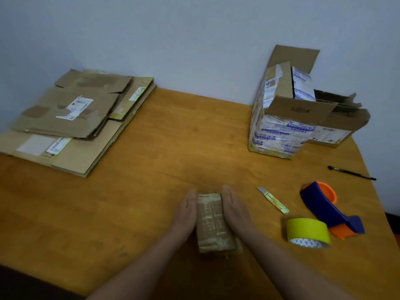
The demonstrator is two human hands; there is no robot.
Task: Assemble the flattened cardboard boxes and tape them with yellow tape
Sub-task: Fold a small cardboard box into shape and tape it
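Head view: I have my left hand and right hand flat against either side of the small cardboard box at the desk's near edge. The fingers are straight and together, pressing it square, I judge. Yellow tape lies within reach to the right; flattened boxes are stacked far left.

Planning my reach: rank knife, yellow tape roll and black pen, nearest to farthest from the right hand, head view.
1. knife, just right of the right hand.
2. yellow tape roll, farther right, lower.
3. black pen, far right edge.
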